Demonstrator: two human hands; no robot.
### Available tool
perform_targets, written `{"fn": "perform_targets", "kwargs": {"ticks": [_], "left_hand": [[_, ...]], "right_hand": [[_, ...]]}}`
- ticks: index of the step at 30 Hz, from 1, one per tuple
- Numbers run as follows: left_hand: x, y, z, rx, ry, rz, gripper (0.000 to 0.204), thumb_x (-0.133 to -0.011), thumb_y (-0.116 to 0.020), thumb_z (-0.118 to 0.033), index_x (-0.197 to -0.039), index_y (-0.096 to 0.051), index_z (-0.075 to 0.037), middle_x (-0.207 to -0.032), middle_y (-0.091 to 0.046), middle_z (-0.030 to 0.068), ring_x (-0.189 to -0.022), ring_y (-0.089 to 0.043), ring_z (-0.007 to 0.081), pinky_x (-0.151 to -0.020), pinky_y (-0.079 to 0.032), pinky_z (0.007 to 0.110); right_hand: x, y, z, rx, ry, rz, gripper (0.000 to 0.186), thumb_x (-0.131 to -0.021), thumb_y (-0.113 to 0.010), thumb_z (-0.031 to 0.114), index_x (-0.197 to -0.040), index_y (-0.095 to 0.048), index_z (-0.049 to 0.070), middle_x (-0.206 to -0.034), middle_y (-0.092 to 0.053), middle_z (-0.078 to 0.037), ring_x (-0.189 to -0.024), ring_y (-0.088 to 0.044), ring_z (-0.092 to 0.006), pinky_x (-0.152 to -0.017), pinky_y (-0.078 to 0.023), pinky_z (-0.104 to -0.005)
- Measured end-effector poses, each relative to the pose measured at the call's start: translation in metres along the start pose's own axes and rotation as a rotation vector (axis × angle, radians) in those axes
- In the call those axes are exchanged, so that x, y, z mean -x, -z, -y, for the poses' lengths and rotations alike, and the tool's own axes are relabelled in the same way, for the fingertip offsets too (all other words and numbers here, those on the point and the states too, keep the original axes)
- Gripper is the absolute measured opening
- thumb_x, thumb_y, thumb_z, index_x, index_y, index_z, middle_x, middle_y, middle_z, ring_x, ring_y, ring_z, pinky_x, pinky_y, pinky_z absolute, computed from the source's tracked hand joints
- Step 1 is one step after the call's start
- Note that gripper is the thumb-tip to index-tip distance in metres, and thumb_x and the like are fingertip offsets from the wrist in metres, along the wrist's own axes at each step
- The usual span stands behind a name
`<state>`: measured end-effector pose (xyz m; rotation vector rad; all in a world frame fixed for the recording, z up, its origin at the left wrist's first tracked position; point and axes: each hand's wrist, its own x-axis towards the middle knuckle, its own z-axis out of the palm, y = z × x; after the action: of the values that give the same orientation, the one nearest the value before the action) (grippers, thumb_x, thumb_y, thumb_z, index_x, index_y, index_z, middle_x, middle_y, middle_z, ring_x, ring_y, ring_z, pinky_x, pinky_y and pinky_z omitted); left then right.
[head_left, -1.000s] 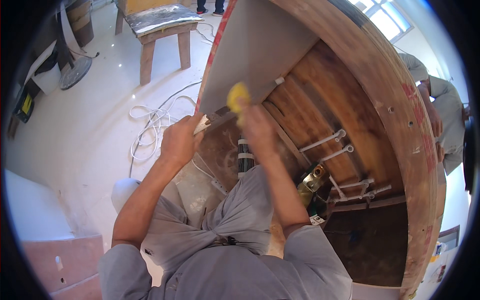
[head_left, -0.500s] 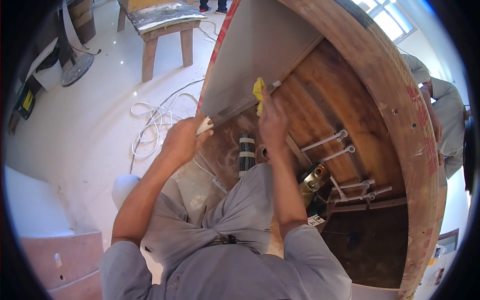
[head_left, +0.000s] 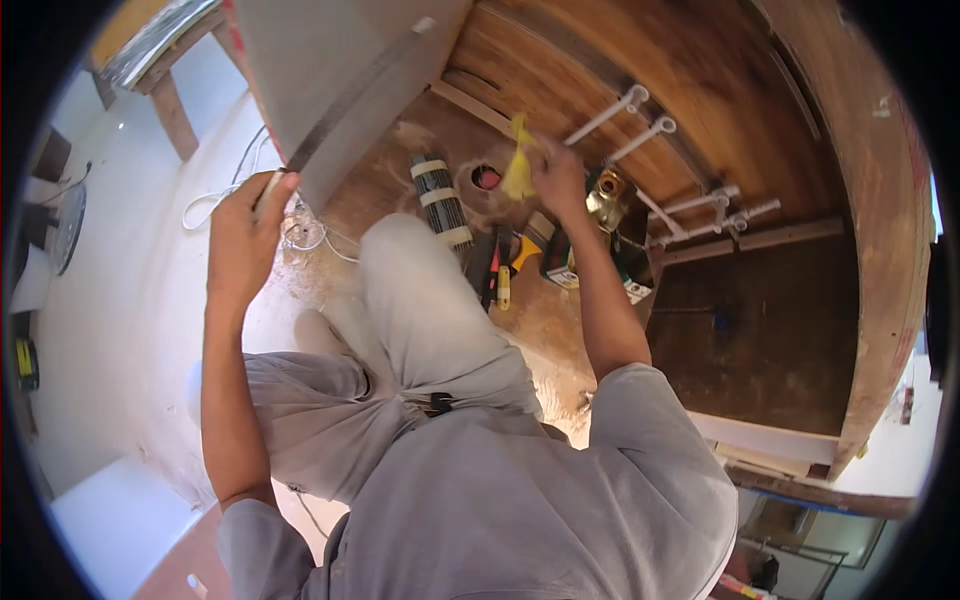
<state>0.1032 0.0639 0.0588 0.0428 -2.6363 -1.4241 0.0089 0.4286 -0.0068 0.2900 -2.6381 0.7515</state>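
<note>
My right hand (head_left: 560, 180) is closed on a limp yellow cloth (head_left: 519, 172), which hangs from the fingers above the brown wooden base. My left hand (head_left: 243, 235) closes round a pale edge at the near end of a grey panel (head_left: 350, 70); the fingers partly hide what they grip. Below the cloth lie a paintbrush (head_left: 532, 243) with a yellow handle and a yellow-and-black tool (head_left: 503, 285). Beside them is a black cylinder (head_left: 440, 200) with pale bands. A round hole (head_left: 486, 178) in the base shows something red inside.
White pipe pieces (head_left: 607, 115) stick out from the varnished wooden wall (head_left: 560, 60) on the right. A gold-coloured tin (head_left: 606, 198) stands just beyond my right forearm. At left, a white cable (head_left: 205, 208) loops over the floor near a wooden stool (head_left: 175, 115).
My view has swung to the right and down, so the panel and stool sit further left. The brush and tools beside my knee now show. Both hands keep their holds.
</note>
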Motion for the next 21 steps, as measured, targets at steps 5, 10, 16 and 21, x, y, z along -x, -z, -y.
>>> {"fn": "perform_targets", "kwargs": {"ticks": [5, 10, 16, 21], "left_hand": [[-0.003, -0.008, 0.013, 0.074, 0.043, 0.037, 0.033, -0.090, -0.059, -0.027, -0.100, -0.063, 0.003, -0.065, -0.047, -0.0016, -0.057, -0.041, 0.0065, -0.052, -0.033, 0.023], [-0.008, -0.018, 0.016, -0.012, -0.085, -0.019, 0.032, -0.087, -0.062, -0.021, -0.107, -0.062, 0.004, -0.067, -0.048, -0.0013, -0.060, -0.043, 0.0069, -0.054, -0.035, 0.023], [-0.009, -0.004, 0.028, -0.081, 0.012, -0.024, 0.030, -0.086, -0.063, -0.021, -0.104, -0.063, 0.002, -0.067, -0.052, -0.0005, -0.059, -0.043, 0.0066, -0.054, -0.035, 0.024], [-0.011, -0.014, 0.037, -0.214, 0.012, 0.051, 0.055, -0.081, -0.064, -0.047, -0.099, -0.064, 0.004, -0.082, -0.064, 0.0240, -0.078, -0.063, 0.0359, -0.075, -0.046, 0.041]], "right_hand": [[0.113, -0.058, -0.098, -0.025, -0.284, 0.093, 0.030, -0.083, -0.062, 0.019, -0.107, -0.063, 0.001, -0.110, -0.060, -0.023, -0.102, -0.059, -0.0360, -0.087, -0.047, -0.0371], [0.176, -0.092, -0.167, 0.018, -0.341, 0.115, 0.036, -0.080, -0.064, 0.016, -0.113, -0.060, 0.003, -0.105, -0.061, -0.024, -0.102, -0.058, -0.0368, -0.090, -0.046, -0.0385], [0.163, -0.120, -0.115, 0.244, -0.244, 0.273, 0.054, -0.076, -0.065, 0.014, -0.127, -0.047, 0.010, -0.102, -0.059, -0.022, -0.097, -0.058, -0.0386, -0.084, -0.048, -0.0444], [0.180, -0.153, -0.123, 0.330, -0.495, 0.635, 0.070, -0.078, -0.061, 0.018, -0.140, -0.029, 0.011, -0.121, -0.052, -0.021, -0.109, -0.054, -0.0379, -0.089, -0.046, -0.0439]]}}
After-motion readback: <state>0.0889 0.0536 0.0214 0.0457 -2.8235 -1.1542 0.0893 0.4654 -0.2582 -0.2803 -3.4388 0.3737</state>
